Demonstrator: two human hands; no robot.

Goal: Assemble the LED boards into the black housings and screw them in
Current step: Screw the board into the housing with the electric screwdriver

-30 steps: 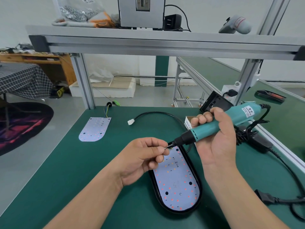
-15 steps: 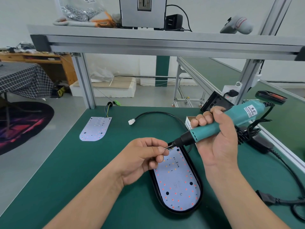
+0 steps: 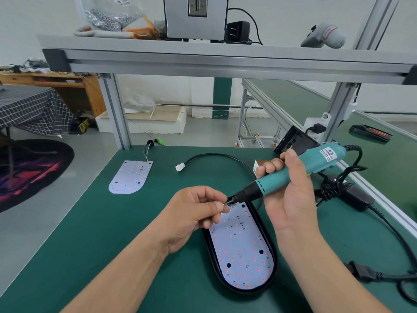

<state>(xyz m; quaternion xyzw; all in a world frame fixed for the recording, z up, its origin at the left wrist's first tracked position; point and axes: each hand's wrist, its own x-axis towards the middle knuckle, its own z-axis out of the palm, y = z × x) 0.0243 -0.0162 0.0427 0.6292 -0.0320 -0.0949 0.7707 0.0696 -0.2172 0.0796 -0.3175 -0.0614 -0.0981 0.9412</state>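
A white LED board (image 3: 242, 247) lies inside an oval black housing (image 3: 274, 265) on the green table in front of me. My right hand (image 3: 291, 195) grips a teal electric screwdriver (image 3: 293, 172), its black tip slanting down-left over the board's far end. My left hand (image 3: 196, 213) pinches a small screw (image 3: 224, 204) right at that tip. A second loose LED board (image 3: 130, 177) with wires lies at the table's far left.
A black cable with a white connector (image 3: 179, 167) loops behind the housing. A small open box (image 3: 259, 164) and a black unit (image 3: 293, 141) stand at the back right. Coiled and power cords (image 3: 338, 188) lie at the right. An aluminium frame (image 3: 225, 62) spans overhead.
Both hands stay almost in place. The screwdriver's rear end has tilted slightly upward, and the tip stays at the pinched screw.
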